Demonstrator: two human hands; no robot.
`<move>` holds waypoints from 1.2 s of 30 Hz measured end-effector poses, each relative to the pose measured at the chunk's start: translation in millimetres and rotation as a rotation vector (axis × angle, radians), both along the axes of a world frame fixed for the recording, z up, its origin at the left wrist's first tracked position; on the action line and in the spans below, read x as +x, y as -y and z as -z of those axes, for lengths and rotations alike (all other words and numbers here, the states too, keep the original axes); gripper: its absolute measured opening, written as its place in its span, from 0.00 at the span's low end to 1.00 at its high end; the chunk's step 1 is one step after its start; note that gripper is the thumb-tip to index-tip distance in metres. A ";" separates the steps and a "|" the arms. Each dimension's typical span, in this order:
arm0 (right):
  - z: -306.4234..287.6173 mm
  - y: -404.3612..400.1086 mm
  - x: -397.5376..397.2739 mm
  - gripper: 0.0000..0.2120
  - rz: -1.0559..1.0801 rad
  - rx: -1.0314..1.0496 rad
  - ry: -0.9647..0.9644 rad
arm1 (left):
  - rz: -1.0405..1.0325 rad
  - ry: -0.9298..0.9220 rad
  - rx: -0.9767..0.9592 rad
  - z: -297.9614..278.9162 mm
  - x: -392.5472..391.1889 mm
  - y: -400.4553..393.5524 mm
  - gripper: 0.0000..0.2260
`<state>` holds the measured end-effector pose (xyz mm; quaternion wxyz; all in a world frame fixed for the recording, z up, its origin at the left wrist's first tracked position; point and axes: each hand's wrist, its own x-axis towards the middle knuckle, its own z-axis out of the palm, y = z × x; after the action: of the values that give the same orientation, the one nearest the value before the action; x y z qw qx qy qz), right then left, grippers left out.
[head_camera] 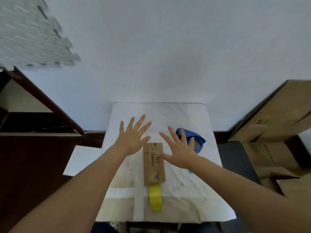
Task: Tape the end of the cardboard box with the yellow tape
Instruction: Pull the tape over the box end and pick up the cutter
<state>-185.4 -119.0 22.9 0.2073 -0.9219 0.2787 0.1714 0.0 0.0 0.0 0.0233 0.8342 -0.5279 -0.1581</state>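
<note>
Both hands spread empty, left hand (pixel 133 138) and right hand (pixel 180 151) hover over the cardboard box (pixel 154 163) mid-surface, yellow tape (pixel 155 197) trailing off its near end, which wants firm, flat pressing.

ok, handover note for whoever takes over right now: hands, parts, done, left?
Left hand: open, fingers spread, holding nothing, above the white table cover.
Right hand: open, empty, over the far right side of the flat brown cardboard box.
A strip of yellow tape runs from the box's near end onto the cover.
Blue tape dispenser sits behind the right hand.
Done: strip laid.
Left: whether it is pressed down or trimmed can't be told.
</note>
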 end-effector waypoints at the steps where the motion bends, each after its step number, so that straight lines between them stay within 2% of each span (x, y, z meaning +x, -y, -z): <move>1: 8.6 -4.6 -1.2 0.37 -0.006 0.001 0.004 | 0.000 -0.013 -0.007 8.7 -5.7 -0.5 0.28; 6: 63.2 -17.9 -6.1 0.34 -0.006 0.024 0.100 | 0.010 -0.134 -0.161 62.0 -22.4 2.2 0.22; 12: 118.6 -18.2 -0.5 0.31 0.006 0.036 0.271 | 0.011 -0.150 -0.365 105.0 -23.8 11.8 0.16; 21: 160.3 -20.6 11.3 0.22 0.034 0.055 0.584 | 0.005 -0.079 -0.543 124.5 -27.1 6.1 0.15; 25: 161.2 -31.7 -1.1 0.20 0.054 0.091 0.718 | -0.010 -0.119 -0.657 124.0 -48.5 -14.3 0.14; 31: 158.0 -68.8 -43.9 0.20 0.138 0.183 0.831 | 0.044 -0.190 -0.704 112.1 -95.5 -63.5 0.14; 34: 158.1 -87.8 -68.1 0.15 0.272 0.191 0.891 | 0.065 -0.235 -0.651 110.3 -107.6 -84.3 0.13; 36: 161.7 -99.1 -81.5 0.07 0.402 0.198 0.952 | 0.081 -0.258 -0.617 114.1 -111.9 -92.5 0.12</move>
<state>-266.9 -19.9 -138.8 0.4257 -0.8021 0.3078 -0.2839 -111.9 92.5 -114.1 0.3349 0.7393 -0.5763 -0.0960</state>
